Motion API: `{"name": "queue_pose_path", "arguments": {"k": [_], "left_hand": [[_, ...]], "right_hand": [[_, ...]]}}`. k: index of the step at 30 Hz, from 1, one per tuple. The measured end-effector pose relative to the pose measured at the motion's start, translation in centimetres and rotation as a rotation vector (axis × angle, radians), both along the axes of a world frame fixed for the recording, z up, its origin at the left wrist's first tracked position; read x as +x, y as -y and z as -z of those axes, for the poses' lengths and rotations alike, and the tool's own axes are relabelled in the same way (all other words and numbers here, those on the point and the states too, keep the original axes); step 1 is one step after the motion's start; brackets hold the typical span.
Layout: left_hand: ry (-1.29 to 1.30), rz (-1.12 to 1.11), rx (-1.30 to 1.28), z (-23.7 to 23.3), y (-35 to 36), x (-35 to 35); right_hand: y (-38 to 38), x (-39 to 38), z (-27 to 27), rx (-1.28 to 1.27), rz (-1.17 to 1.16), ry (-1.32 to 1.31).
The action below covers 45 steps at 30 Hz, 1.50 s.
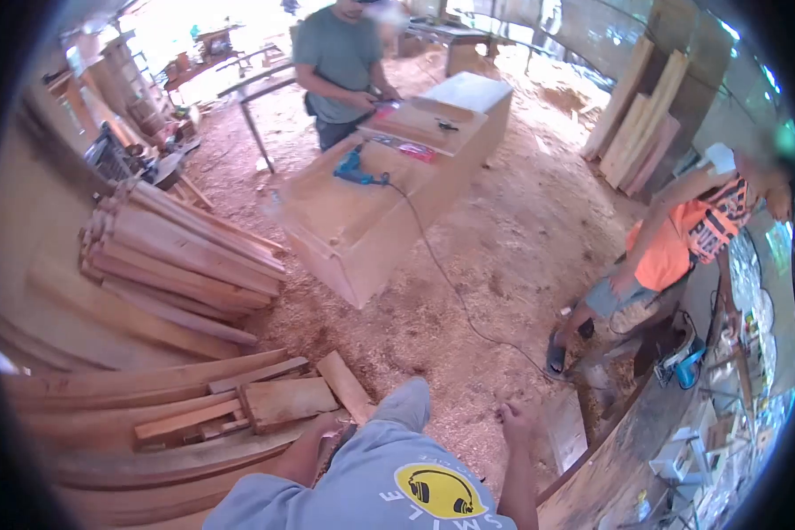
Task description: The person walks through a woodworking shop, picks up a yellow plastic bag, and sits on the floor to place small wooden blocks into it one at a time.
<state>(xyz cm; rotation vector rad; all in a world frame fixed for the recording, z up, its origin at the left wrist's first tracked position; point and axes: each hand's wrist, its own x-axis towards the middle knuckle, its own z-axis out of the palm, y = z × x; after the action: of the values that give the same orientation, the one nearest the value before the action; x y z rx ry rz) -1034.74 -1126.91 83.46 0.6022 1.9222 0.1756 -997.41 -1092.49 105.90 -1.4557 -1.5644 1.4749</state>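
My left hand (321, 430) is low beside my left thigh, close to a short wood board (291, 402) on the stacked planks. Its fingers are mostly hidden, and I cannot make out whether it holds something. My right hand (516, 421) hangs at my right side over the sawdust floor, holding nothing, its fingers loosely apart. Ahead of me stands a long wooden box (340, 238). On top of it lies a teal corded power tool (359, 170), its cord (437, 265) trailing down to the floor.
A person in a grey shirt (340, 66) works at the box's far side. Another person in an orange top (693, 234) bends at the right, near a teal circular saw (685, 360). Plank stacks (185, 252) line the left. Boards (640, 124) lean at the back right.
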Motion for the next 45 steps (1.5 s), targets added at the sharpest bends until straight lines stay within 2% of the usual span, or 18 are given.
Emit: {"name": "queue_pose_path", "arguments": {"k": [3, 4, 6, 8, 11, 15, 18, 20, 23, 27, 28, 30, 32, 34, 37, 39, 41, 45], "left_hand": [[0.03, 0.155, -0.063, 1.1, -6.4, -2.5], [0.005, 0.146, -0.051, 1.4, -9.7, -3.7], [-0.028, -0.03, -0.034, 1.9, -15.7, -6.1], [-0.138, 0.307, 0.007, 1.7, -21.9, -8.9], [-0.252, 0.39, 0.19, -6.3, -31.4, -10.6], [-0.059, 0.149, 0.137, -5.5, -40.7, -13.7], [-0.275, 0.619, 0.269, 3.0, -44.9, -18.2], [-0.337, 0.468, 0.2, 0.3, -47.9, -18.8], [-0.294, 0.447, 0.124, 1.0, -51.2, -20.6], [-0.217, 0.521, 0.087, -2.7, -56.1, -20.4], [-0.149, 0.511, 0.152, -3.9, -57.7, -20.3], [-0.12, 1.054, 0.327, -0.7, -60.3, -21.4], [-0.093, 0.592, 0.169, -2.5, -63.7, -19.8], [0.102, 0.362, -0.104, 0.5, -67.1, -19.2], [-0.009, 0.86, -0.048, -1.1, -76.7, -18.1], [-0.08, 0.742, -0.041, -4.3, -84.1, -16.7], [-0.012, 0.5, 0.007, -3.7, -90.5, -16.6], [-0.204, 0.616, 0.146, -11.6, -106.0, -15.7]], "right_hand": [[-5.0, -5.3, -5.4, 0.054, -0.057, 0.16], [-7.5, -6.0, -1.3, -0.002, 0.025, -0.019], [-12.1, -9.0, -2.8, 0.048, -0.015, 0.049], [-16.8, -11.0, -1.2, 0.103, -0.08, 0.099], [-21.9, -12.3, 0.9, 0.165, -0.227, 0.355], [-28.7, -11.5, 2.4, 0.107, -0.307, 0.528], [-30.5, -6.8, 7.6, 0.259, -0.038, 0.337], [-32.1, -6.0, 3.8, -0.107, -0.093, 0.674], [-30.3, 0.1, 12.1, -0.244, 0.254, 0.531], [-27.0, 4.9, 21.3, -0.177, 0.099, 0.687], [-27.0, 3.5, 18.4, -0.469, 0.141, 0.577], [-28.5, 3.3, 19.8, -0.837, 0.027, 0.217], [-33.5, -1.9, 13.7, -0.89, -0.036, 0.569], [-37.6, -1.8, 16.8, -0.851, 0.003, 0.484], [-45.6, -2.3, 20.6, -0.875, 0.045, 0.411], [-53.7, -3.3, 21.6, -0.863, 0.097, 0.402], [-63.0, -5.3, 15.5, -0.846, 0.179, 0.431], [-78.3, -5.4, 21.2, 0.02, -0.31, 0.648]]}}
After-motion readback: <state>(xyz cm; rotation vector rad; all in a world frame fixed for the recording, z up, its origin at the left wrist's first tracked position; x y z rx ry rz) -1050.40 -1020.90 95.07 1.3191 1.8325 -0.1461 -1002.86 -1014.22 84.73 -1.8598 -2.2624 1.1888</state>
